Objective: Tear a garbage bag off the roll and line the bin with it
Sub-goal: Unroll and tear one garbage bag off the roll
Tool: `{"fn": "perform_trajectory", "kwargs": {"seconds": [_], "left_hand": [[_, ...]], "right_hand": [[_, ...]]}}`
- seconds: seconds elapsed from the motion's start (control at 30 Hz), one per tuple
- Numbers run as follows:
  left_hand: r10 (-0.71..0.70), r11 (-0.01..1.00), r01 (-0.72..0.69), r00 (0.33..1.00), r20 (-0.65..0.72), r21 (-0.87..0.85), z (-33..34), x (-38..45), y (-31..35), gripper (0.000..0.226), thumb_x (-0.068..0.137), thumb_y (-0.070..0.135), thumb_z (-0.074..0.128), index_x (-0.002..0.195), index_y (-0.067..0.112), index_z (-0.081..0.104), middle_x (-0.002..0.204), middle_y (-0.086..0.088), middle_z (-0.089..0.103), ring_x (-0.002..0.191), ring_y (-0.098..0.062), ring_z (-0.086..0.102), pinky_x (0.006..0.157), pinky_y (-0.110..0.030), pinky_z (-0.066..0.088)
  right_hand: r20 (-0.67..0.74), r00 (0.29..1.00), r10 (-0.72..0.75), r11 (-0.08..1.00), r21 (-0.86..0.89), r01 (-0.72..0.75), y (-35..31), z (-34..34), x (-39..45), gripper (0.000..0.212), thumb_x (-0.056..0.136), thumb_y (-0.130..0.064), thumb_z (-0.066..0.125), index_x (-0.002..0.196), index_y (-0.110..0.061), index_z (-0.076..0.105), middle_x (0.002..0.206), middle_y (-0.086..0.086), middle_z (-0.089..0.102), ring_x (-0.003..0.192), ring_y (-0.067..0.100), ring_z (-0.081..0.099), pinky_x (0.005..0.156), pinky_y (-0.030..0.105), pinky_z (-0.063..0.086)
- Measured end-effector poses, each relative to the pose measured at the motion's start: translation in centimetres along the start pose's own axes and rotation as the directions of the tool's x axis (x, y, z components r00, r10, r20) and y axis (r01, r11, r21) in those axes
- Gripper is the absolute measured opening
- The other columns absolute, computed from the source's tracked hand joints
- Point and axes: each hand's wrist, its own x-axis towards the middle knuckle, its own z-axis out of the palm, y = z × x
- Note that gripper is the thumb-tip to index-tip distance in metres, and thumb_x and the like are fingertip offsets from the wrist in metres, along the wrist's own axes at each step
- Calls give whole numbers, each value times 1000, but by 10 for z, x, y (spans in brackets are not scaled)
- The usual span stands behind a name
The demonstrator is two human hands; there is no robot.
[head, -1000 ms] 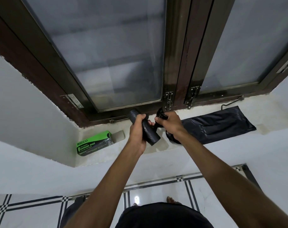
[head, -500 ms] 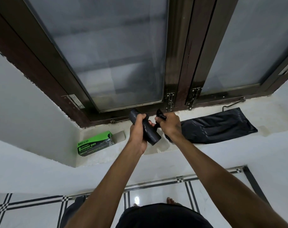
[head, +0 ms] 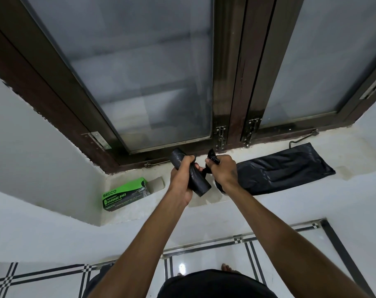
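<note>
left hand (head: pixel 182 179) gripping roll (head: pixel 190 172), right hand (head: pixel 223 171) pinching bag (head: pixel 283 168)

Home interior, shown by dark brown wooden-framed frosted-glass window (head: pixel 152 82) across the upper frame, white plastered sill (head: pixel 247 203) at centre, glossy white floor tiles with black checked borders (head: pixel 204 261) along the bottom, green garbage-bag box (head: pixel 123 194) left on the sill

White sill (head: pixel 268 203): green box (head: pixel 124 194), seemingly flat black bag (head: pixel 281 171).

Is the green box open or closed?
Open. The green box lies on its side on the sill, and its end flap sticks out flat beside it.
</note>
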Motion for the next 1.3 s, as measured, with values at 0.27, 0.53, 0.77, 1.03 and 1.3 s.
{"fn": "perform_trajectory", "kwargs": {"seconds": [0.27, 0.53, 0.77, 1.03, 1.3], "left_hand": [[0, 1000, 0, 1000, 11, -9, -1, 0, 0, 14, 85, 19, 68, 87, 11, 57, 61, -3, 61, 63, -17, 59, 74, -37, 53], [-10, 1000, 10, 1000, -1, -4, -3, 1, 0, 17, 84, 20, 70, 92, 11, 58, 63, -3, 62, 65, -18, 59, 76, -38, 53], [-15, 996, 17, 999, 29, -89, -9, 6, 7, 17, 84, 21, 70, 92, 13, 58, 68, -3, 62, 72, -18, 62, 87, -40, 53], [-10, 997, 12, 1000, -26, 82, -30, 14, 18, 54, 78, 36, 76, 121, 9, 59, 112, -17, 68, 106, -31, 67, 91, -47, 55], [28, 982, -31, 999, 20, 187, -33, 15, 19, 32, 88, 34, 69, 110, 16, 54, 92, -17, 75, 87, -30, 73, 94, -53, 54]], "right_hand": [[8, 997, -82, 994, -73, 82, 1, 1, -2, 24, 94, -27, 67, 91, -5, 76, 87, 11, 75, 84, 27, 69, 72, 31, 48], [24, 992, -120, 986, -112, 122, 0, 3, -3, 25, 95, -27, 67, 101, -5, 76, 93, 11, 75, 89, 27, 69, 83, 40, 55], [93, 993, -79, 994, -67, 85, -5, -11, 0, 26, 96, -32, 64, 95, -8, 75, 88, 8, 72, 83, 23, 65, 71, 28, 41], [383, 921, -73, 991, 133, 23, -10, -35, 4, 32, 98, -42, 59, 99, -11, 69, 89, -1, 68, 83, 12, 62, 68, 26, 44], [497, 858, -130, 979, 199, 33, -6, -42, 8, 30, 95, -44, 63, 92, -16, 70, 93, 1, 75, 94, 17, 71, 91, 36, 51]]}}
